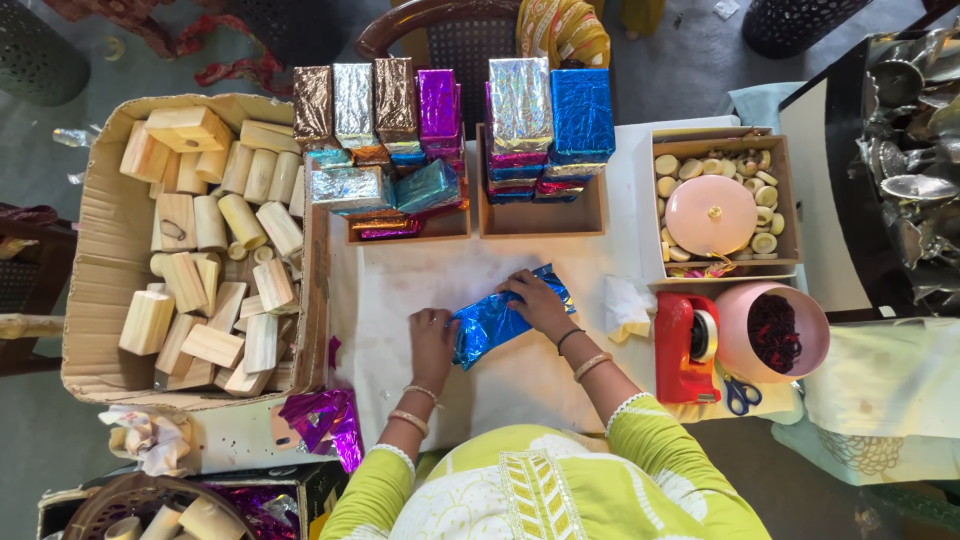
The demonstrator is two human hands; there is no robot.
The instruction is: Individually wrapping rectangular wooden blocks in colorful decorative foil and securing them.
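You're pinning the blue foil packet (pixel 505 318) on the counter (pixel 400 290), left hand (pixel 432 335) fingers pressed flat, right hand (pixel 532 300) pinching the far flap; keep creases tight.

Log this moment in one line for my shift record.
left hand pressing blue foil-wrapped block | right hand folding its far end | white table

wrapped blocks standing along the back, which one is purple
The purple block, last on the right of the left tray's back row; its three neighbours there are bronze and silver, and the right tray's two are silver and blue.
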